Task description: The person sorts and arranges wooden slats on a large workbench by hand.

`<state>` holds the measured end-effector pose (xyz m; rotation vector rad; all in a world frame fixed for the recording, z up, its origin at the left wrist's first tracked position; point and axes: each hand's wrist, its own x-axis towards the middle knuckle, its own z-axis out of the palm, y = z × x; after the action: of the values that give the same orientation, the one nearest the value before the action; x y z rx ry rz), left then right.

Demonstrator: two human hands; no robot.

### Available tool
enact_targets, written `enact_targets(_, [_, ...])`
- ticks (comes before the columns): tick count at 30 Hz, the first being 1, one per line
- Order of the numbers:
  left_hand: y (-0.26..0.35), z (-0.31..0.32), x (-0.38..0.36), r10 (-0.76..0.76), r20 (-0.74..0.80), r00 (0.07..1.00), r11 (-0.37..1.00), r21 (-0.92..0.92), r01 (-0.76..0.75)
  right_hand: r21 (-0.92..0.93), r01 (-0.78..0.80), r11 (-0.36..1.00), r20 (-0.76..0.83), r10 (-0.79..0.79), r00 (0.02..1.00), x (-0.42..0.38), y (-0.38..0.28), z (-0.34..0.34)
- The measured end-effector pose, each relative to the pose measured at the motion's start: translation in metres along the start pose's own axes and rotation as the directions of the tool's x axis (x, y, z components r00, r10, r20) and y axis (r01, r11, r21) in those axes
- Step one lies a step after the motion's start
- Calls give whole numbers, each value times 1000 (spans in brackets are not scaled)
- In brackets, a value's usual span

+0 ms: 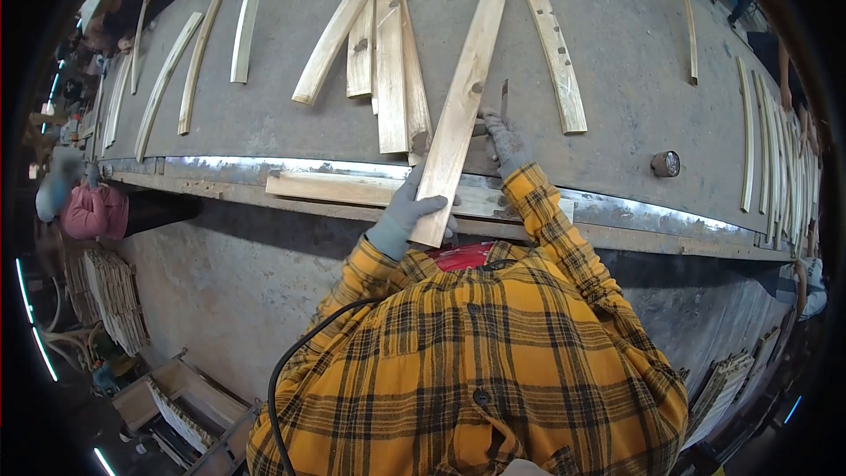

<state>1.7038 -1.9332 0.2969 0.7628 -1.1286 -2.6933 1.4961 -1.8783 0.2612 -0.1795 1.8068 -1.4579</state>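
My left hand (pixel 409 208), in a grey glove, grips the lower part of a long pale wooden board (pixel 462 106) that slants up and away over the table. Just right of that board, my right hand (pixel 506 143), also gloved, is closed round a tool whose thin blade (pixel 504 97) points up; its handle is mostly hidden. Under my hands, another board (pixel 335 189) lies along the table's metal front edge. Several more boards (pixel 390 70) lie overlapped beyond my left hand. To the right lies a single board with dark knots (pixel 548 44).
The grey table (pixel 617 106) has a metal edge. A small round tin (pixel 665 164) stands at the right. Loose boards (pixel 167 79) lie at the left, and a row of boards (pixel 762 150) at the far right. A co-worker in pink (pixel 95 210) is at the left; other people surround the table.
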Motion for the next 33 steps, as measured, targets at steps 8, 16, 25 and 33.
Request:
enact_targets(8, [-26,58,8,357,-237,903,269,952,144,585,-69,808,348,-173,921,-7,54,1])
enact_targets(16, [-26,95,52,339,84,937,257,950,-178,-66,392,917,107,-384,917,-38,-13,-136])
enact_targets(25, [-33,170,174,377,111,920,525,792,-311,-120,220,968,28,-218,976,-104,-16,-295])
enact_targets(33, [-33,280,264,448,-20,894,823,401,-403,-142,440,887,84,-432,898,-60,-19,-290])
